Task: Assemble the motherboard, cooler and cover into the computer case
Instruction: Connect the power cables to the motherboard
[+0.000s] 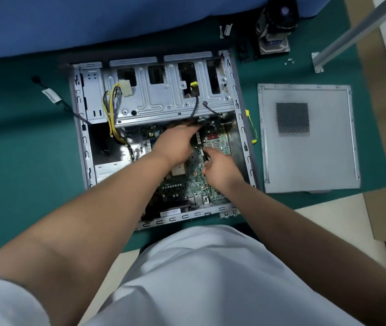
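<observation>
— Where is the motherboard (188,182)?

— One board, lying flat inside the one open computer case (161,137), under both hands. The case lies on its side on the green worktop (22,142).

— The left hand (176,143)?

— Palm down over the far part of the board, fingers stretched forward and close together, their tips at the edge of the drive cage (170,95). Its fingertips are blurred, so I cannot tell whether it grips anything; it looks flat and laid on the board.

— And the right hand (220,167)?

— Just right of the left one and a little nearer the person. Forefinger and thumb are drawn together on the board near a red-marked patch; the other fingers are curled. Whether something small is pinched there I cannot tell.

— The arms?

— Both bare forearms reach forward and converge over the case; white clothing shows below them.

— The rest?

— One grey cover (307,137) with a mesh vent lies flat to the right of the right hand, apart from the case. One cooler (275,27) stands far beyond it. A yellow-handled tool (250,128) lies between case and cover. Some small screws (289,61) lie near the cooler.
</observation>
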`<state>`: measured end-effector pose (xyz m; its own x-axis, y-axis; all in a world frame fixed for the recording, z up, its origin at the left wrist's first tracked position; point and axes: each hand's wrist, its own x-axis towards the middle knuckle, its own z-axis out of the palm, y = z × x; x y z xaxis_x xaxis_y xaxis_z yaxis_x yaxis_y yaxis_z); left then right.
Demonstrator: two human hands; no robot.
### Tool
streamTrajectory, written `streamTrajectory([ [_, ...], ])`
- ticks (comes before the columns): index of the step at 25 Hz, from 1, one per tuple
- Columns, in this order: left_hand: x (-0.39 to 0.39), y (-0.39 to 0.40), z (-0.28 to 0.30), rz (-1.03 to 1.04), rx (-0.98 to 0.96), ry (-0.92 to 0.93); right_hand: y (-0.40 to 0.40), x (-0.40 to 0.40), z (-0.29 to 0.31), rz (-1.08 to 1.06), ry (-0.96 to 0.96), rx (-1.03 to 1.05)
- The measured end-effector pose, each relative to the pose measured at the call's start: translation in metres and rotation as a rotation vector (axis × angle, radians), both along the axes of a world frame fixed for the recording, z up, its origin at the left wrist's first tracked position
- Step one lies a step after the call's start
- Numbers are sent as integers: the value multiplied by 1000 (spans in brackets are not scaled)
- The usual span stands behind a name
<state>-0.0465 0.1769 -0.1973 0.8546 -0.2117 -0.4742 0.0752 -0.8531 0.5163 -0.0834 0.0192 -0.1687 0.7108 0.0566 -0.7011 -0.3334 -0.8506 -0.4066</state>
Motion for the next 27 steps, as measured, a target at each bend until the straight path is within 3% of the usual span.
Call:
streamTrajectory([
  [5,10,9,-4,-310,196,1,-1,5,0,-1,-8,-62],
  [16,15,8,6,-407,320,16,1,9,-7,186,-28,-218],
  [27,16,-9,12,-459,435,-10,6,5,-2,509,-51,-384],
])
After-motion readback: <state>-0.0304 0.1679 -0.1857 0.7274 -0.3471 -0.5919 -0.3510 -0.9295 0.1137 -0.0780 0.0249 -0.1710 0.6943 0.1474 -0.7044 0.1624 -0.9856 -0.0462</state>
